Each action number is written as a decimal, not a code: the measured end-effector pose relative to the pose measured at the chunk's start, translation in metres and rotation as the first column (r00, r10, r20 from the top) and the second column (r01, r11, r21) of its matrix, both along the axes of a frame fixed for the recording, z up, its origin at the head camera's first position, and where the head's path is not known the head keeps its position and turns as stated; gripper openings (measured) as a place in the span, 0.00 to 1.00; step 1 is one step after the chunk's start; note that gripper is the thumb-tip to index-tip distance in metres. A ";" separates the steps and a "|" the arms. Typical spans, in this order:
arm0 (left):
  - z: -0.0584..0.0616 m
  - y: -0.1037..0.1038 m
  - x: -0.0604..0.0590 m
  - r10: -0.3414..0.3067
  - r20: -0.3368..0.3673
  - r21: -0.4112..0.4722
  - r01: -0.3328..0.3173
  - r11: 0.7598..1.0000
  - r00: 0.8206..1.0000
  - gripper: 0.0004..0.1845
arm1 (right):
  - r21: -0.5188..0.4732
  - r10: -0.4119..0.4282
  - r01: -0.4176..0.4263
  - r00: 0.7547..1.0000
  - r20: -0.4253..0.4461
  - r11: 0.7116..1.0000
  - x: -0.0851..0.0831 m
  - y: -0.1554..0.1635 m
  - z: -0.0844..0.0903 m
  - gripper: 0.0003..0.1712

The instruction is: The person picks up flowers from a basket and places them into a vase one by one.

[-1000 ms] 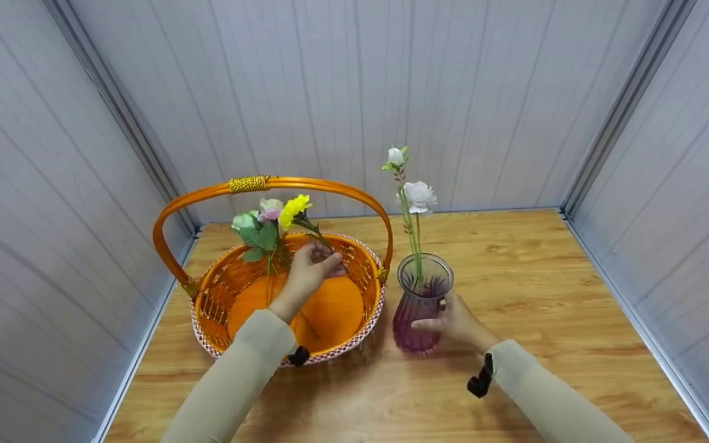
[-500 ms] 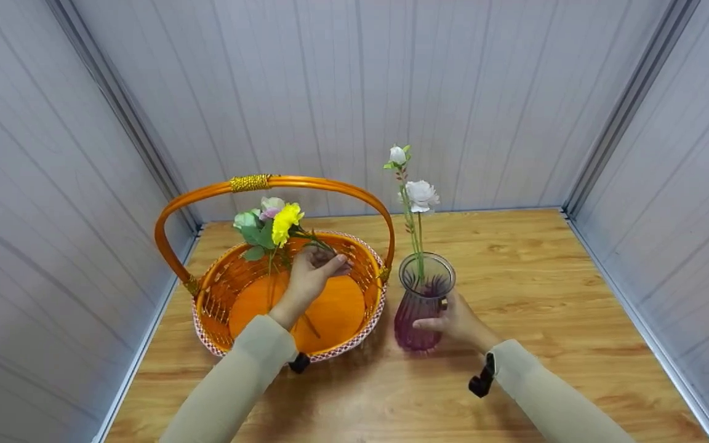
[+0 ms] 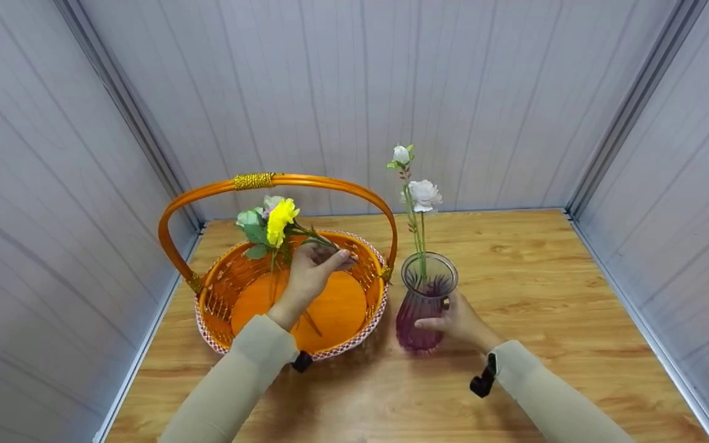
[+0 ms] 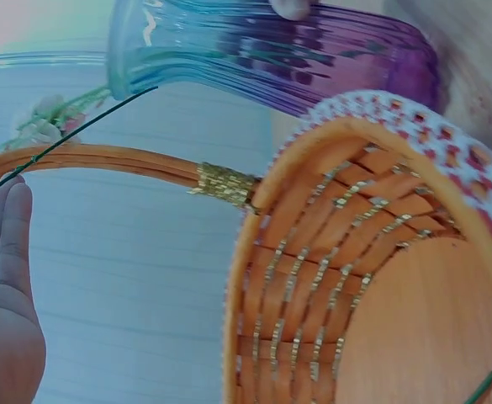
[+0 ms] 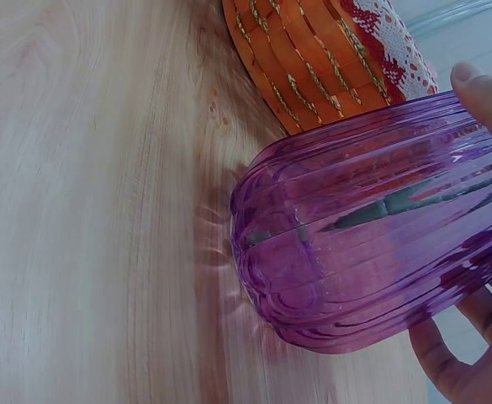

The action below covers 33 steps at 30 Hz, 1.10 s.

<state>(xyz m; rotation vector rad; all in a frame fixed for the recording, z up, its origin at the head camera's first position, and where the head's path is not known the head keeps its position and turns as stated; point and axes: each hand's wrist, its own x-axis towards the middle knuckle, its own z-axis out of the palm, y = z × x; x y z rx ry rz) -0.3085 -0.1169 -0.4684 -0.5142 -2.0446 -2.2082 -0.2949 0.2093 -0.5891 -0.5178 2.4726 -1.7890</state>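
Note:
My left hand (image 3: 312, 274) is above the basket and pinches the green stem of a yellow flower (image 3: 280, 223), whose head tilts left. In the left wrist view the thin stem (image 4: 86, 124) runs from the fingers (image 4: 10, 244) toward the vase's mouth. My right hand (image 3: 458, 320) grips a ribbed glass vase (image 3: 416, 329), purple at its base and clear at its rim. Standing in the vase are a white rose-like bloom (image 3: 424, 195) and a white bud (image 3: 401, 154). The right wrist view shows the thumb (image 5: 481, 94) and fingers on opposite sides of the glass.
An orange woven basket (image 3: 336, 307) with a tall arched handle (image 3: 324, 183) and a red-and-white trim stands left of the vase. Pale green and pinkish flowers (image 3: 248, 219) lean in it. White panel walls (image 3: 354, 104) enclose the wooden table (image 3: 514, 258).
The yellow flower's head has tipped down and to the left as my left hand shifts slightly to the right. My right hand keeps its hold on the vase, and the view has shifted slightly.

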 end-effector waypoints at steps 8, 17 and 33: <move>0.018 0.001 0.004 -0.012 -0.042 0.069 0.015 0.998 0.999 0.05 | -0.006 0.019 -0.019 1.000 -0.020 1.000 -0.001 0.002 -0.003 0.54; 0.030 0.013 0.004 -0.008 -0.064 0.113 0.015 0.993 0.998 0.03 | 0.010 0.002 -0.002 1.000 -0.017 1.000 0.001 0.003 0.000 0.54; 0.026 0.048 -0.007 -0.053 -0.126 0.070 0.062 0.996 0.991 0.03 | 0.011 -0.005 0.006 1.000 -0.023 1.000 -0.003 0.001 -0.003 0.58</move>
